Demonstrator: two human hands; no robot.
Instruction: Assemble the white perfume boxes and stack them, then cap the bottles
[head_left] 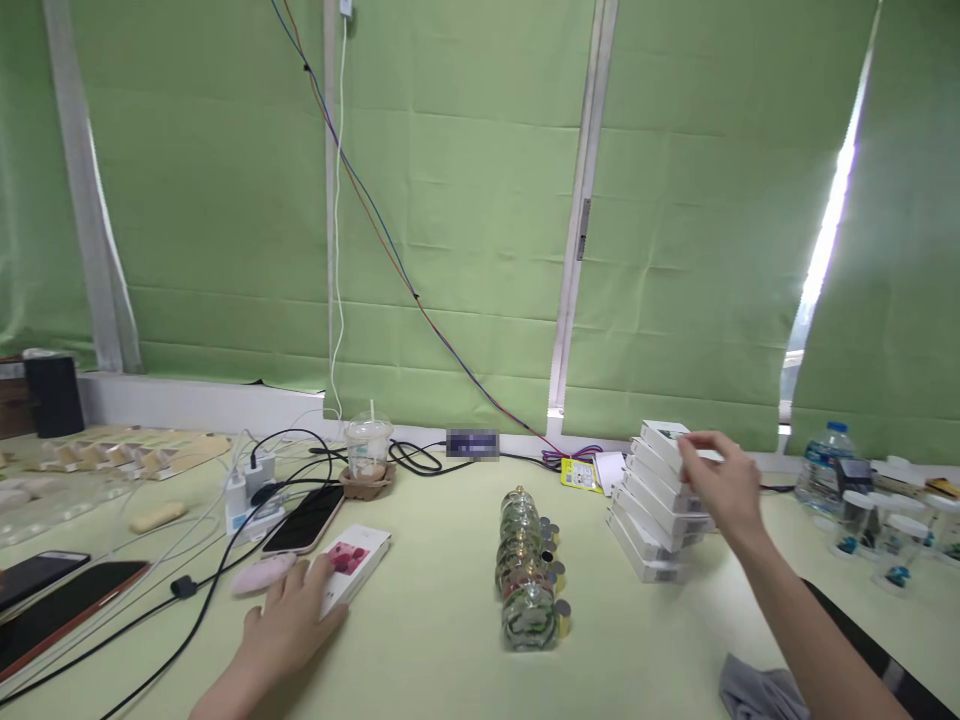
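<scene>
My left hand [289, 617] grips the near left end of a flat white box [364, 545] that lies on the table, a pink and red picture on its lid. On the other side, my right hand [721, 483] is at the top of a leaning stack of white boxes [651, 505]. Its thumb and fingers close on the top box [664, 432], partly hiding it. Between the hands stands a row of small glass bottles [527, 612], with several gold and silver caps [562, 618] lined up along its right side.
Left are phones [304, 518], a pink mouse [262, 574], tangled cables and a power strip [255, 515]. A plastic cup [368, 450] stands behind. On the right are a water bottle [825, 465], small lidded jars [898, 555] and a grey cloth [759, 692].
</scene>
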